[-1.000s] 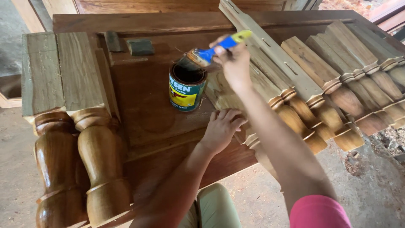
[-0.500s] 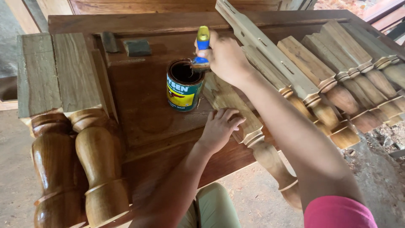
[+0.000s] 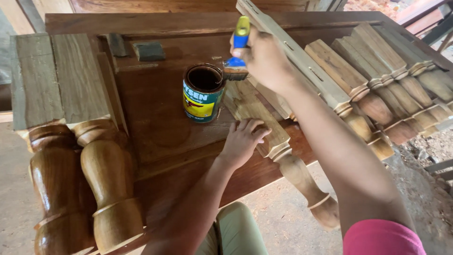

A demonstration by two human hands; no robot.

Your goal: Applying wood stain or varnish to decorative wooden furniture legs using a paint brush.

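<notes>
Near the middle of the counter (image 3: 155,118), just right of the open tin of dark stain (image 3: 203,93), the right hand (image 3: 264,59) is closed around the blue and yellow handle of a paintbrush (image 3: 237,54). The brush now stands almost upright, its bristles down on the upper end of a pale, unstained turned post (image 3: 264,127). A second ago it lay slanted with its bristles over the tin's mouth; half a second ago it was lifting off the rim. So the brush has left the tin and come across to the bare wood, which reads, as a judgement, as a loaded brush meeting the post for a fresh stroke.

The left hand (image 3: 243,141) lies flat and open on the same post, fingers spread, gripping nothing, pressing it against the counter close to the near edge. It has hardly shifted over the second.

Toward the right edge a row of turned balusters (image 3: 377,89) lies side by side. At the left edge two darker turned legs (image 3: 80,156) overhang the near side.
</notes>
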